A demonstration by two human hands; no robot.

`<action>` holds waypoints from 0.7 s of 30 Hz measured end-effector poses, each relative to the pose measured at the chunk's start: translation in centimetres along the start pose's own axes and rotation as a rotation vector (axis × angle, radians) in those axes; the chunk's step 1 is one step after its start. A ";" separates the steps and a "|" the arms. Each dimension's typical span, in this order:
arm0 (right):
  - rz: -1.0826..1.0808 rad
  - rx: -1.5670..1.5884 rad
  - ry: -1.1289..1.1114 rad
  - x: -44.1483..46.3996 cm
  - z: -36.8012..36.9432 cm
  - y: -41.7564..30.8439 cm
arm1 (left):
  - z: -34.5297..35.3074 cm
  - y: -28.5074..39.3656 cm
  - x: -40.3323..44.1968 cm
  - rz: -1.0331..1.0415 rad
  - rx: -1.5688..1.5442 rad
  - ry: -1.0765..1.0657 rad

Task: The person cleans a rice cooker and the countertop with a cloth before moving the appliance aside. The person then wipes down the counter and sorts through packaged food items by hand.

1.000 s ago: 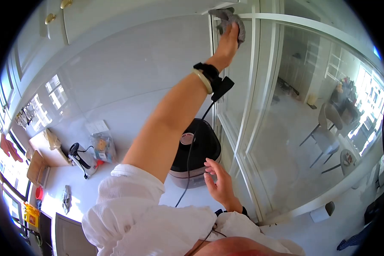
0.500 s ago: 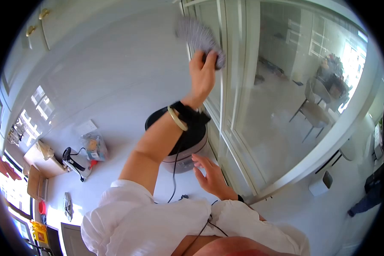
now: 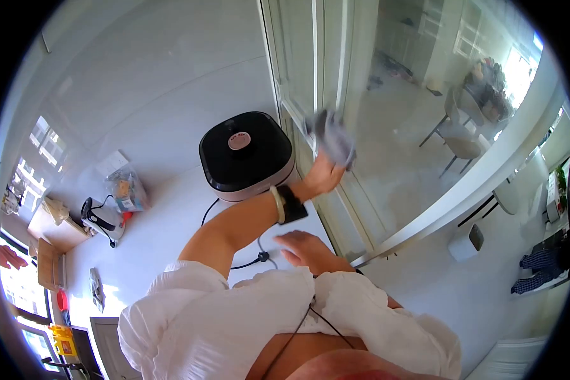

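My left hand (image 3: 326,174) grips a bunched grey cloth (image 3: 335,140), which is blurred by motion. The cloth is in front of the white-framed glass door (image 3: 315,82); whether it touches the frame I cannot tell. A bangle and a black band circle that wrist. My right hand (image 3: 304,249) is held lower, near my chest, with fingers stretched out and nothing in them. Beyond my left forearm stands an appliance with a rounded black lid (image 3: 218,152) and a pinkish knob (image 3: 239,140). Its cord and plug (image 3: 263,256) lie on the white counter close to my right hand.
On the left of the counter are a white and black kettle-like appliance (image 3: 102,220), a clear bag (image 3: 128,190) with things inside, and a crumpled grey cloth (image 3: 96,290). Chairs (image 3: 460,142) show through the glass. A white bin (image 3: 465,242) stands on the floor at right.
My left hand has come down and to the right with the cloth, uncovering the black lid. My right hand has shifted slightly up. The view has tilted a little.
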State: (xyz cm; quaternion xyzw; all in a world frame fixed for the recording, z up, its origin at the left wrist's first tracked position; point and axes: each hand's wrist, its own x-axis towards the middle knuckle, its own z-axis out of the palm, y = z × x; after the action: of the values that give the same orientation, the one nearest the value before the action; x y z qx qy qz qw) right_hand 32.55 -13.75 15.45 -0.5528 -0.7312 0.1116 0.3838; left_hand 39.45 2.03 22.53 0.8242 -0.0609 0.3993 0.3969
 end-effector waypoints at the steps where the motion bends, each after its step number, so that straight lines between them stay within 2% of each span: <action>1: -0.004 0.003 -0.129 -0.8 0.4 0.6 | 1.0 0.4 -1.5 -0.073 -0.113 0.042; 2: -0.006 0.010 -0.260 -1.6 0.9 1.0 | 1.9 0.7 -2.3 -0.149 -0.226 0.085; 3: -0.012 0.001 -0.344 -2.0 1.1 1.2 | 1.8 1.6 -0.8 0.065 -0.216 0.111; 5: -0.049 -0.027 -0.388 -2.6 1.9 2.1 | -1.6 8.1 6.0 0.579 0.120 0.184; 6: -0.063 -0.033 -0.412 -2.9 2.2 2.2 | -2.7 11.2 8.8 0.690 0.249 0.229; 8: -0.003 -0.020 -0.398 -2.1 1.8 1.3 | -3.3 17.1 11.9 0.737 0.452 0.299; 11: 0.057 -0.086 -0.471 -1.9 2.4 1.6 | -2.1 20.1 12.6 0.671 0.539 0.339; 13: 0.141 -0.095 -0.547 -1.9 1.5 0.8 | -1.0 18.1 10.3 0.606 0.496 0.322; 16: 0.070 -0.049 -0.451 -4.0 1.6 1.4 | 1.9 10.8 2.5 0.501 0.242 0.247; 17: 0.094 -0.051 -0.472 -4.7 1.5 1.5 | 2.8 8.8 -0.3 0.388 0.234 0.243; 19: 0.133 -0.049 -0.538 -5.5 1.1 1.8 | 2.9 6.0 -5.4 -0.010 -0.012 0.219; 20: 0.295 0.048 -0.630 -5.0 -0.1 0.9 | 2.5 5.5 -7.9 -0.320 -0.329 0.283; 21: 0.319 0.025 -0.648 -5.2 -0.3 1.0 | 1.7 5.2 -10.4 -0.618 -0.653 0.340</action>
State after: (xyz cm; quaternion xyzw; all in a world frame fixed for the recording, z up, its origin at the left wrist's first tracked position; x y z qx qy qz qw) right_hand 33.96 -18.06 12.77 -0.5911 -0.7180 0.3485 0.1167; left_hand 31.27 -4.88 17.67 0.5589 0.1305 0.3519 0.7395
